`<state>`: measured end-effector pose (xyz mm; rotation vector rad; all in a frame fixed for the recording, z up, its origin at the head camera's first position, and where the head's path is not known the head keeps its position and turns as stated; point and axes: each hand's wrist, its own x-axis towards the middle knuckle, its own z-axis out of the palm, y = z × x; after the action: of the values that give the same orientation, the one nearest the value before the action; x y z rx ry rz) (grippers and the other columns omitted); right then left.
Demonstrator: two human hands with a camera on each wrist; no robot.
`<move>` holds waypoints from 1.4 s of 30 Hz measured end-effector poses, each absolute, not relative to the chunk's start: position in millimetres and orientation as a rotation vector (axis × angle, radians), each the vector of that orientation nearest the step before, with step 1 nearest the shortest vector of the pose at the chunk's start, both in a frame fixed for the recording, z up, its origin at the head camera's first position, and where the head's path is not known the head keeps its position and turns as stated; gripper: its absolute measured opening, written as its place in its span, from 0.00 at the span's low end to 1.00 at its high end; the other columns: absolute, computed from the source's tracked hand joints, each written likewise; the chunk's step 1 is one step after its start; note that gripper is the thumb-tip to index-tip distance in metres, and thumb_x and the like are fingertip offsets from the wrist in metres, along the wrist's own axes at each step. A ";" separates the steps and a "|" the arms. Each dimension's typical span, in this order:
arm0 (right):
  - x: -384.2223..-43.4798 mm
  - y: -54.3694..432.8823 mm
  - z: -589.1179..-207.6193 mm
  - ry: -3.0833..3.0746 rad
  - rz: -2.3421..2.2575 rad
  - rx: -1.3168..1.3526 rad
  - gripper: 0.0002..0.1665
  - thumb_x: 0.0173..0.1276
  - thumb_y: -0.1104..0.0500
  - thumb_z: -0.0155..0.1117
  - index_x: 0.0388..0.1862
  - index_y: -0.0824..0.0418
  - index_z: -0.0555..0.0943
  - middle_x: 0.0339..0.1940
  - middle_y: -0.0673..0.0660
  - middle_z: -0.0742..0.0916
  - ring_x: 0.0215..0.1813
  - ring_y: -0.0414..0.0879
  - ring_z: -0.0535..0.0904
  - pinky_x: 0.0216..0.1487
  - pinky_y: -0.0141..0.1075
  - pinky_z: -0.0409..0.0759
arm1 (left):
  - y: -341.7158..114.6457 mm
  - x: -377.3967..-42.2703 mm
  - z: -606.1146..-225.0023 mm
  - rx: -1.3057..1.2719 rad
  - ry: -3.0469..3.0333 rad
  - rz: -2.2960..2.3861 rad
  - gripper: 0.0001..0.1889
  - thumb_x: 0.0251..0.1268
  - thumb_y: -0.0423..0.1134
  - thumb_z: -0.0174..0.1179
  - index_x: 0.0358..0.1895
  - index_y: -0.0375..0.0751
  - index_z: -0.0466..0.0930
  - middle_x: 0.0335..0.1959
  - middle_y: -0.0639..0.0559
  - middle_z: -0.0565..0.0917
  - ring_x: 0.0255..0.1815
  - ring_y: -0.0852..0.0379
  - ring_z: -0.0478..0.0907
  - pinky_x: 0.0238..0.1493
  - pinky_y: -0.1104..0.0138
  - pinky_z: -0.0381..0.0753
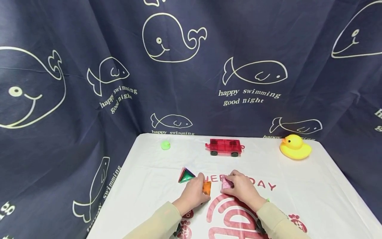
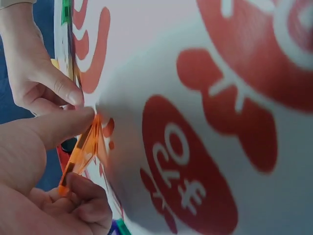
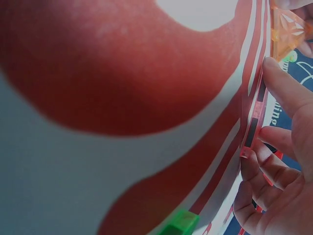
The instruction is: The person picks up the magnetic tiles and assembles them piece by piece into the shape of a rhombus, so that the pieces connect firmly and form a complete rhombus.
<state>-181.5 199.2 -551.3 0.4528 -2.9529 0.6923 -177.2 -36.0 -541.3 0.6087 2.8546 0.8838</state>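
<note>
My left hand [image 1: 194,192] pinches an orange see-through magnetic tile [image 1: 207,188] between thumb and fingers, just above or on the white cloth. In the left wrist view this orange tile [image 2: 82,154] stands tilted, its lower end near the cloth. Across a small gap, my right hand [image 1: 244,188] grips a pink see-through magnetic tile [image 1: 226,183]. From the right wrist, the pink tile [image 3: 253,125] shows edge-on, with dark strips along its side. Left of my left hand rests a group of green, red and purple triangular tiles [image 1: 186,175], close to the fingers.
A red toy wagon [image 1: 225,146] with black wheels stands at the back of the white-covered table [image 1: 149,192]. Behind left sits a small green duck [image 1: 165,145], and a large yellow duck [image 1: 295,147] is back right. A green piece [image 3: 181,223] lies near my right wrist.
</note>
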 end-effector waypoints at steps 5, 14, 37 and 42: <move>-180.8 198.6 -550.2 -2.958 0.692 0.432 0.37 0.51 0.44 0.87 0.54 0.65 0.89 0.36 0.49 0.80 0.35 0.43 0.77 0.44 0.44 0.80 | -32.7 -175.3 -545.1 0.531 2.766 1.098 0.29 0.48 0.33 0.81 0.49 0.39 0.70 0.27 0.56 0.75 0.26 0.63 0.71 0.28 0.68 0.73; -180.1 200.4 -551.8 -2.902 0.680 0.482 0.36 0.50 0.46 0.88 0.52 0.65 0.89 0.35 0.50 0.81 0.35 0.45 0.78 0.42 0.46 0.81 | -26.5 -171.7 -550.3 0.548 2.776 1.213 0.13 0.53 0.31 0.71 0.36 0.40 0.74 0.19 0.62 0.71 0.20 0.68 0.68 0.23 0.71 0.68; -185.8 201.1 -555.1 -2.929 0.692 0.492 0.37 0.51 0.44 0.87 0.54 0.64 0.89 0.35 0.48 0.79 0.34 0.42 0.75 0.42 0.42 0.79 | -8.5 -179.0 -550.8 0.803 3.106 0.736 0.05 0.61 0.34 0.67 0.30 0.38 0.82 0.20 0.49 0.80 0.23 0.52 0.79 0.28 0.58 0.76; -186.1 195.4 -557.4 -2.906 0.689 0.517 0.39 0.49 0.42 0.88 0.55 0.63 0.89 0.35 0.48 0.80 0.35 0.42 0.76 0.43 0.42 0.80 | -4.4 -182.3 -552.5 0.791 3.116 0.741 0.06 0.59 0.34 0.65 0.26 0.41 0.79 0.18 0.51 0.78 0.21 0.53 0.78 0.27 0.58 0.75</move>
<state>-186.1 195.4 -557.4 0.5170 -2.9057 0.6892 -182.3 -4.4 -552.5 0.7906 3.1156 0.7414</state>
